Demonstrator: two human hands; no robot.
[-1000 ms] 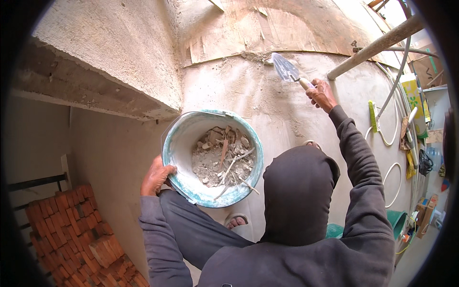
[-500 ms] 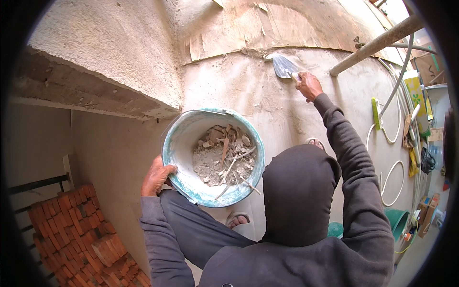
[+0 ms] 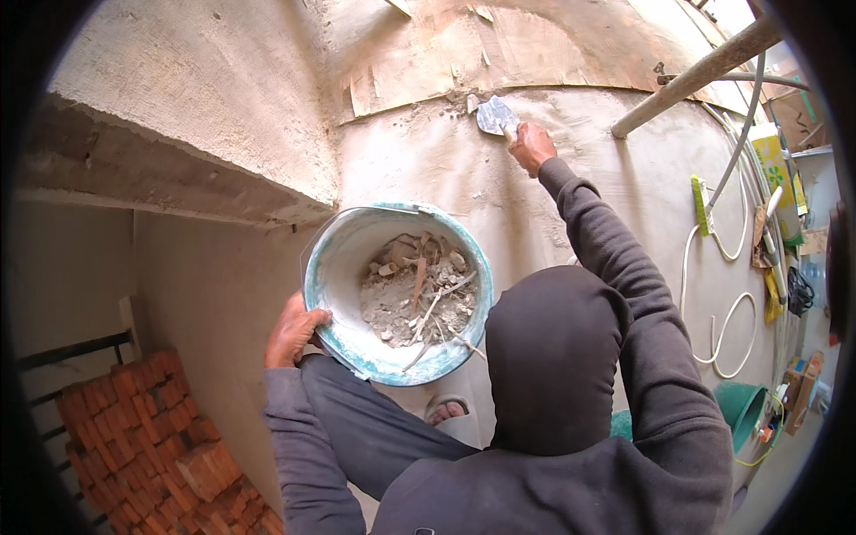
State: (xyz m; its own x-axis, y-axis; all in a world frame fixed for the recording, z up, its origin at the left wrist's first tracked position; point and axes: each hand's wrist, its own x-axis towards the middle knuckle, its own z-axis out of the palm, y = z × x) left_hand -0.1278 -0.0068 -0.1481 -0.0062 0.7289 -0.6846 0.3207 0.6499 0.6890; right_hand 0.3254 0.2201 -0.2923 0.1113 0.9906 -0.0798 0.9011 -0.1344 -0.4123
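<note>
My left hand [image 3: 294, 330] is closed on the rim of a pale teal bucket [image 3: 334, 276], which holds grey rubble [image 3: 383, 290], broken bits and thin sticks. Up and to the right, my right hand [image 3: 532, 145] grips the handle of a trowel. The trowel's blade [image 3: 494, 114] lies at the dusty edge where a pale plastered surface [image 3: 401, 156] meets rough board [image 3: 535, 53], beside a small loose chunk [image 3: 473, 102].
Concrete beam [image 3: 205, 134] at upper left, stacked red bricks [image 3: 134, 428] below it. Metal pole [image 3: 687, 85] at upper right; hoses [image 3: 740, 357], green brush [image 3: 700, 205] and green bucket [image 3: 740, 415] along the right. A dark-hooded head [image 3: 553, 357] and sandalled foot [image 3: 446, 410] are in the lower middle.
My right hand and the trowel have moved left along the board's edge, the hand also rising. My left hand and the bucket have hardly moved.
</note>
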